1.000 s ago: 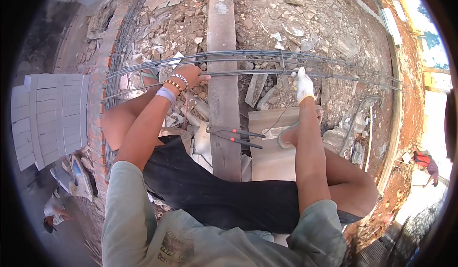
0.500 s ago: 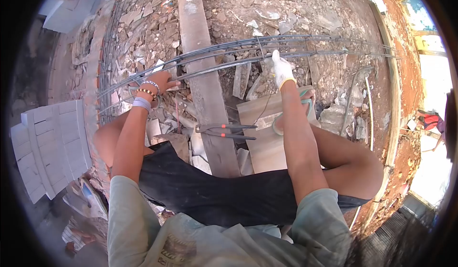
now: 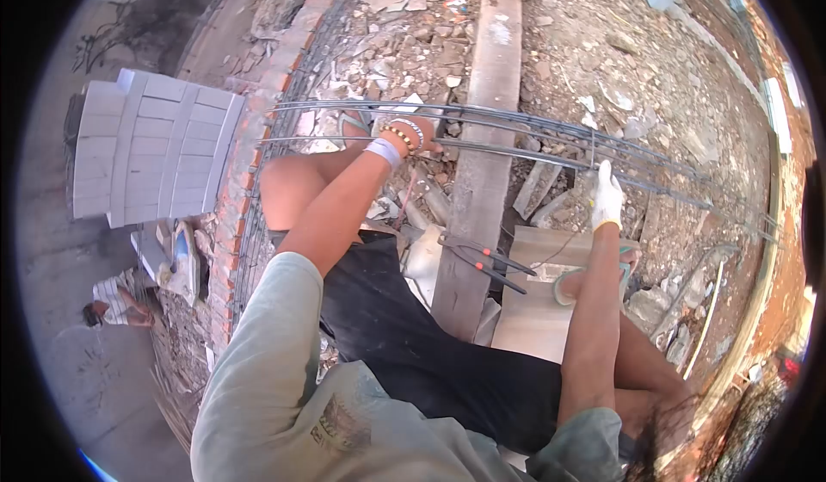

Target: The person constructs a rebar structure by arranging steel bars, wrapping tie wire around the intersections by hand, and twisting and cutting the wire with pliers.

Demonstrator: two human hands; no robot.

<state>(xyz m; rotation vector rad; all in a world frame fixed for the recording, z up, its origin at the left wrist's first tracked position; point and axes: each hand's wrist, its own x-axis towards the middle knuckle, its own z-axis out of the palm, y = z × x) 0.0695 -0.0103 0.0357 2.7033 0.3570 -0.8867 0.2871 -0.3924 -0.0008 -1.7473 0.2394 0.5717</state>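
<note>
Long thin steel rebar rods [image 3: 508,148] run side by side across the rubble in front of me, joined near the right by a thin stirrup [image 3: 593,146]. My bare left hand [image 3: 418,134], with bracelets at the wrist, is closed around the lower rod, its fingers partly hidden. In a white glove, my right hand [image 3: 607,198] is closed at the lower rod beside the stirrup; its fingertips are hard to see. Pincers [image 3: 486,261] with orange marks lie on the wooden plank [image 3: 477,198] below the rods, handles pointing right.
Broken stone and rubble [image 3: 585,60] surround the plank. A stack of grey blocks [image 3: 155,151] stands at left beside a low brick edge [image 3: 237,232]. A flat board [image 3: 529,297] lies near my sandalled foot. Another person [image 3: 120,301] is at the far lower left.
My view has turned left, so the rods, plank and pincers appear farther right and the block stack shows more fully. Both hands stay at the rods.
</note>
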